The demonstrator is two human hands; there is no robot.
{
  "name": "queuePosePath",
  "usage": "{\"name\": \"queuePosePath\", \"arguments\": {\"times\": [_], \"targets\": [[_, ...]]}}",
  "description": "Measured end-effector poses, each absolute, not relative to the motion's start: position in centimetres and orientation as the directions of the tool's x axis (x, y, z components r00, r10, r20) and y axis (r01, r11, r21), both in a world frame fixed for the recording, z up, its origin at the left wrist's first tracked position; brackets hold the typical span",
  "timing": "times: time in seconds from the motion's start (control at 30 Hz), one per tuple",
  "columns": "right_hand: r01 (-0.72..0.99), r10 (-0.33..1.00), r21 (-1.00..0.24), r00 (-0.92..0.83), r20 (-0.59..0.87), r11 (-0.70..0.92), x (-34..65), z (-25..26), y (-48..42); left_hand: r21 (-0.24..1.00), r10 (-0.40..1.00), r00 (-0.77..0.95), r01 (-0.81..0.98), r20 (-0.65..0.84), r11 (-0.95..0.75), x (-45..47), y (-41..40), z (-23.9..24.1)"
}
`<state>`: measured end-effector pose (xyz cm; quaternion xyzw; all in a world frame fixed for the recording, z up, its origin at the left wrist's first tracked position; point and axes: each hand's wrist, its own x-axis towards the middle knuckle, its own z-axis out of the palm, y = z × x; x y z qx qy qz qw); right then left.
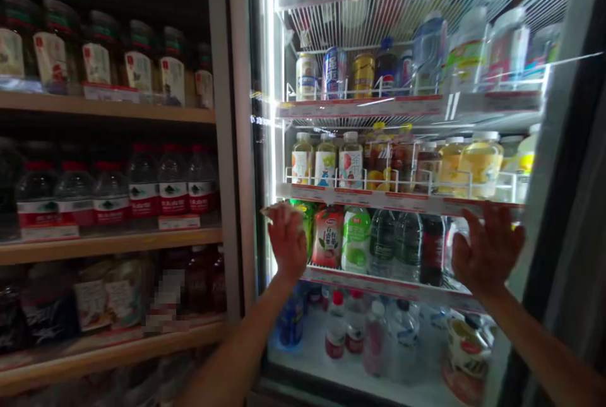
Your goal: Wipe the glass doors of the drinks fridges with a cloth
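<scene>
My left hand (288,244) is raised at the left side of a lit drinks fridge, in front of its glass door (265,161). Its fingers are bent, and a pale, thin edge shows at their tips; I cannot make out what it is. My right hand (490,252) is up near the door's right side, fingers spread, with nothing seen in it. Between the hands, behind the glass, stand a red drink bottle (327,236), a green-labelled bottle (356,240) and several dark bottles (395,243). Whether either hand touches the glass, I cannot tell.
Wooden shelves (108,246) on the left hold several red-capped water bottles (111,195) and jars with pale labels (98,57). Inside the fridge, wire shelves carry cans (334,69) and tea bottles (350,158). Red-capped bottles (335,325) and a large tub (468,353) stand at the bottom.
</scene>
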<state>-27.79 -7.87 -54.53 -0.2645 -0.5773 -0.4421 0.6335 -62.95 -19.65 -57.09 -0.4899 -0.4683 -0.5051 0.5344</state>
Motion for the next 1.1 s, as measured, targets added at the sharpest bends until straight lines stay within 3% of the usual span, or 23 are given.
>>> {"name": "queuePosePath", "arguments": {"times": [0.07,0.1,0.13,0.23,0.27,0.37,0.4,0.43,0.47,0.53,0.57,0.6,0.63,0.7,0.73,0.77,0.8,0.87,0.9,0.93,0.97,1.07,1.1], "targets": [[0.863,-0.237,0.179,-0.070,0.969,0.473,-27.6,-54.6,-7.7,-0.340,0.066,0.345,0.937,0.936,-0.074,-62.5,-19.6,-56.5],[0.860,-0.213,0.171,-0.074,0.974,0.481,-27.6,-54.6,-7.7,-0.386,0.107,0.394,0.918,0.913,-0.090,-62.4,-19.5,-56.0],[0.857,-0.193,0.163,-0.076,0.978,0.489,-27.6,-54.7,-7.8,-0.343,0.110,0.349,0.937,0.931,-0.073,-62.2,-19.4,-55.4],[0.845,-0.165,0.139,-0.060,0.984,0.517,-27.6,-54.8,-8.1,0.010,-0.037,-0.010,1.000,0.999,0.019,-61.4,-18.9,-53.3],[0.840,-0.160,0.132,-0.054,0.986,0.527,-27.6,-54.8,-8.2,0.002,-0.052,-0.002,1.000,0.999,0.016,-60.8,-18.7,-52.8],[0.824,-0.157,0.122,-0.041,0.987,0.554,-27.4,-54.6,-8.5,-0.468,0.141,0.475,0.880,0.869,-0.079,-59.3,-18.3,-51.5],[0.818,-0.153,0.122,-0.042,0.987,0.563,-27.3,-54.5,-8.6,-0.549,0.200,0.559,0.829,0.804,-0.110,-59.1,-18.3,-51.0],[0.811,-0.147,0.118,-0.040,0.988,0.572,-27.3,-54.3,-8.6,-0.536,0.233,0.546,0.837,0.805,-0.107,-59.1,-18.3,-50.5],[0.806,-0.135,0.105,-0.031,0.990,0.583,-27.3,-54.2,-8.6,-0.436,0.227,0.438,0.898,0.870,-0.064,-59.2,-18.4,-49.9],[0.800,-0.110,0.058,0.010,0.994,0.597,-27.5,-53.8,-8.7,-0.097,0.103,0.092,0.994,0.990,0.052,-59.5,-18.5,-49.0],[0.803,-0.101,0.028,0.040,0.994,0.595,-27.7,-53.6,-8.6,0.000,0.041,-0.003,0.997,0.999,0.078,-59.5,-18.5,-48.8],[0.810,-0.090,-0.003,0.069,0.994,0.587,-28.0,-53.4,-8.6,-0.016,0.013,0.015,0.997,1.000,0.080,-59.2,-18.4,-48.7],[0.818,-0.080,-0.026,0.087,0.993,0.574,-28.2,-53.3,-8.7,-0.148,0.025,0.147,0.987,0.989,0.060,-58.9,-18.3,-48.8],[0.838,-0.073,-0.029,0.082,0.994,0.545,-28.6,-53.1,-8.7,-0.524,0.090,0.525,0.851,0.846,-0.037,-58.1,-18.0,-49.1],[0.846,-0.076,-0.014,0.064,0.995,0.534,-28.7,-53.1,-8.7,-0.628,0.103,0.634,0.774,0.767,-0.081,-57.9,-17.8,-49.0],[0.852,-0.081,0.006,0.043,0.996,0.524,-28.8,-53.0,-8.8,-0.653,0.098,0.660,0.751,0.745,-0.098,-57.8,-17.7,-48.7],[0.856,-0.085,0.018,0.031,0.996,0.516,-28.9,-53.0,-8.9,-0.595,0.071,0.600,0.800,0.797,-0.083,-57.8,-17.6,-48.3],[0.864,-0.069,0.009,0.030,0.997,0.504,-28.9,-53.0,-9.1,-0.303,-0.052,0.301,0.953,0.952,-0.025,-57.8,-17.4,-47.1],[0.866,-0.052,-0.007,0.038,0.998,0.500,-28.9,-53.0,-9.2,-0.165,-0.115,0.163,0.986,0.980,-0.017,-57.6,-17.2,-46.6],[0.866,-0.041,-0.020,0.047,0.998,0.500,-29.0,-53.0,-9.3,-0.102,-0.141,0.098,0.994,0.985,-0.022,-57.3,-17.1,-46.2],[0.864,-0.029,-0.031,0.052,0.998,0.502,-29.0,-53.0,-9.3,-0.138,-0.118,0.133,0.990,0.984,-0.037,-57.0,-17.1,-46.0],[0.857,-0.020,-0.038,0.056,0.998,0.513,-29.0,-53.0,-9.3,-0.536,0.103,0.550,0.834,0.829,-0.133,-56.5,-17.1,-45.4],[0.856,-0.018,-0.037,0.054,0.998,0.516,-29.0,-53.0,-9.3,-0.587,0.146,0.606,0.795,0.782,-0.152,-56.8,-17.2,-45.0]]}}
